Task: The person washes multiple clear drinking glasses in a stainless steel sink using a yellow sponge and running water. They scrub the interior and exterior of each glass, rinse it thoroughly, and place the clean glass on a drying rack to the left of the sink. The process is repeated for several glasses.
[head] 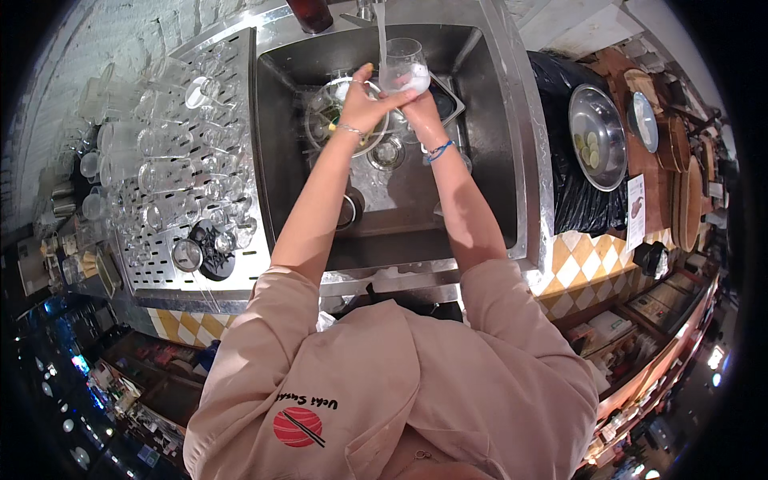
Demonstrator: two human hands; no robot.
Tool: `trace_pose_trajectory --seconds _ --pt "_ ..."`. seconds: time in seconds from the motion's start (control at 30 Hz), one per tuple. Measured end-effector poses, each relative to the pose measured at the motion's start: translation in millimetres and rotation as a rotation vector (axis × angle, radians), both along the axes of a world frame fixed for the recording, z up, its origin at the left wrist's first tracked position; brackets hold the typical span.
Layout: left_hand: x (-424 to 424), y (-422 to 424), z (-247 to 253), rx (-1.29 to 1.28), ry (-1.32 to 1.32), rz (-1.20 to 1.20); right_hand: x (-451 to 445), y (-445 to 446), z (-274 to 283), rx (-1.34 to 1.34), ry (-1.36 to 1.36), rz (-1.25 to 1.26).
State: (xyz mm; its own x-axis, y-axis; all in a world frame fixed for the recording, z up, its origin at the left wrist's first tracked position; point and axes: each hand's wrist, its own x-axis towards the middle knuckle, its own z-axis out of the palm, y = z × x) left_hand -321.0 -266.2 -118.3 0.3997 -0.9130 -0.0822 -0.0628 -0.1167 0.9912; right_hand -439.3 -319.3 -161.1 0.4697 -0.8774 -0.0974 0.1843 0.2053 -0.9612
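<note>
Over a steel sink [408,222], a clear glass [403,57] with white foam in its lower part is held under the running tap. My right hand [423,114] grips the glass from behind and below. My left hand [365,105] has its thumb against the base of the glass, and its other fingers are raised apart. Water [381,36] streams down at the left side of the glass. Below, a clear round bowl [313,129] with items inside stands in the sink, beside the drain [386,152]. A dark tray [447,102] with a metal rim leans at the right.
Many clear glasses [168,174] and a small strainer [187,255] cover the perforated drainboard [144,279] at left. Behind the sink stands a dark red cup [311,15]. At right, a metal bowl [598,138] holding lime slices rests on black plastic [561,204].
</note>
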Motion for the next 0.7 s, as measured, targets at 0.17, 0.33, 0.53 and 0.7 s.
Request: trace_pose_trajectory --seconds 0.17,0.33,0.53,0.7 --pt "32 38 -10 -0.014 0.246 0.058 -15 -12 10 0.023 -0.084 0.16" --pt "36 82 -32 0.116 0.362 0.101 -4 -7 9 -0.042 0.081 0.221" --pt "34 130 -57 0.303 0.402 0.202 -3 -8 -7 0.017 0.068 0.247" --pt "33 145 -62 0.406 0.419 0.177 -5 1 0 -0.006 0.088 0.246"
